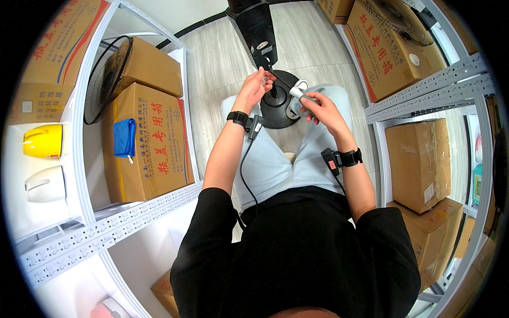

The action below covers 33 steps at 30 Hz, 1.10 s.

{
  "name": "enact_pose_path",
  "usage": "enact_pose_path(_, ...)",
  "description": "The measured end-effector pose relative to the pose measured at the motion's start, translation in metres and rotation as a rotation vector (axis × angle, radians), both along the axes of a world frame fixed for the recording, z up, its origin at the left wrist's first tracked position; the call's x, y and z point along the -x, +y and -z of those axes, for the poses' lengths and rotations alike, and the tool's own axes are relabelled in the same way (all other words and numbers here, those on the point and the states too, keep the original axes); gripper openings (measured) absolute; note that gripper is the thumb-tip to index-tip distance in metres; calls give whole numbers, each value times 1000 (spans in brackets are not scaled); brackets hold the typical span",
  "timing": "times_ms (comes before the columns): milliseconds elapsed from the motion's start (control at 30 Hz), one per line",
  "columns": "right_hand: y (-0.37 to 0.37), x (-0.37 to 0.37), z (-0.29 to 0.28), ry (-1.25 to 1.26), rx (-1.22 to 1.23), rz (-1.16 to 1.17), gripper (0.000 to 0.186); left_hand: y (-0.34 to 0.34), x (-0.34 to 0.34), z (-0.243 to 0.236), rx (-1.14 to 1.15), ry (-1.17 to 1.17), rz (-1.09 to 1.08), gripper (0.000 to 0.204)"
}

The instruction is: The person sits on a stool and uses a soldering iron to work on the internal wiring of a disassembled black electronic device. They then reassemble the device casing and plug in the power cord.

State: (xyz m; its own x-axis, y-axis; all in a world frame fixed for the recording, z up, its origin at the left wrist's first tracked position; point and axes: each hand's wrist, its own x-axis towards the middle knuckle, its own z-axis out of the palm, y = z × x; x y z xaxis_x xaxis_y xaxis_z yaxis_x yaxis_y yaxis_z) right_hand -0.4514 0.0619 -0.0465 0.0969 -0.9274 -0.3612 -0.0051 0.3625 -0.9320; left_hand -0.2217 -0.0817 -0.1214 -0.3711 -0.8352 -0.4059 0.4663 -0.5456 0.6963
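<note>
A black appliance stand with a boxy upper body (253, 29) and a round base (278, 122) is before me, its base between my feet. My right hand (324, 110) grips a screwdriver (298, 93) with a pale handle, its thin dark shaft pointing up-left at the bottom of the body. My left hand (256, 89) is beside that same spot, fingers curled and fingertips close to the black part. Something small and shiny seems to lie in its fingers, too small to name. The screwdriver's tip is hard to make out against the dark stand.
Metal shelving stands on both sides. On the left are cardboard boxes (151, 143), a fan grille (108, 79), a blue cloth (124, 138), and yellow (42, 141) and white (45, 184) appliances. Boxes (419, 161) and another grille (397, 18) are on the right. Cabled devices are on my wrists.
</note>
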Motion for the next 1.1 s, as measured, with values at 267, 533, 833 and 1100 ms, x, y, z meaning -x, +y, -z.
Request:
enact_pose_path(267,0,0,-1,9,-7,3,44,2,-1,0,-39,-23,28,40)
enact_pose_path(533,0,2,2,1,-10,-3,44,0,-4,3,-88,161,5,34)
enact_pose_path(833,0,-1,2,18,-7,-4,42,1,-5,11,4,127,-27,20)
enact_pose_path(1100,2,1,2,27,-13,-4,37,2,-3,13,47,159,37,18)
